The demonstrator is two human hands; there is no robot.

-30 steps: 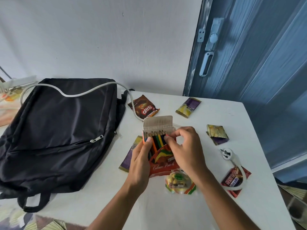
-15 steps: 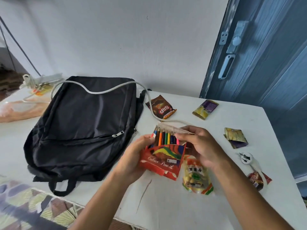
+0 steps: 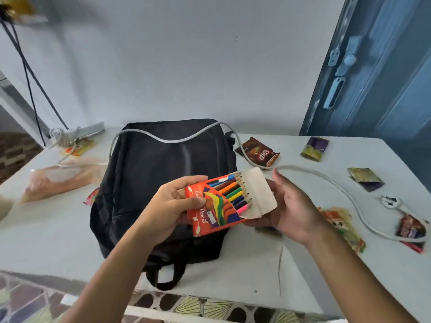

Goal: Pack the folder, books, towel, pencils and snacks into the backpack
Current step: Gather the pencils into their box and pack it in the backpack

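Gripped in the left hand (image 3: 168,203) fingers, right hand (image 3: 292,208) cradling its flap, the open orange pencil box (image 3: 215,215) points its coloured tips up-right.

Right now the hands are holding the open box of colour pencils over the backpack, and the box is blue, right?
Not blue. The head view shows the pencil box is orange-red. The rest holds: both hands, left and right, hold it open over the black backpack.
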